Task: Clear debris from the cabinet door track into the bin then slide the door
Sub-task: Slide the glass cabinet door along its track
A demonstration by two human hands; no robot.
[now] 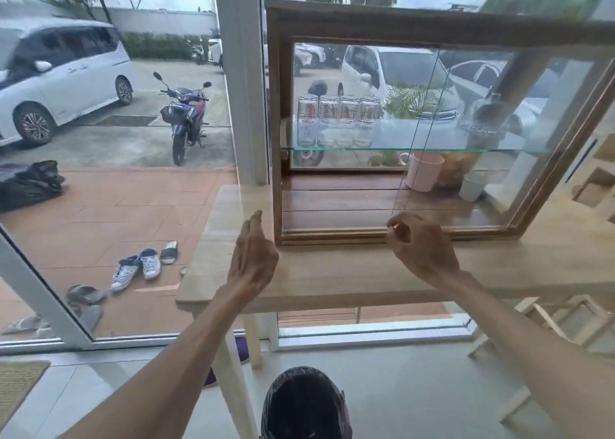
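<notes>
Centre frame: right hand point(420, 249) pinches a tiny bit of debris point(396, 227) just above the cabinet point(332, 22) door track point(332, 231) on the desk point(332, 272). Left hand point(252, 255) open w/ fingers straight, by cabinet's left corner; bin point(304, 405) bottom centre

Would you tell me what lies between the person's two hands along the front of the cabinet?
In the head view, between the left hand and the right hand lies the cabinet's lower door track, with bare table top just before it.
</notes>
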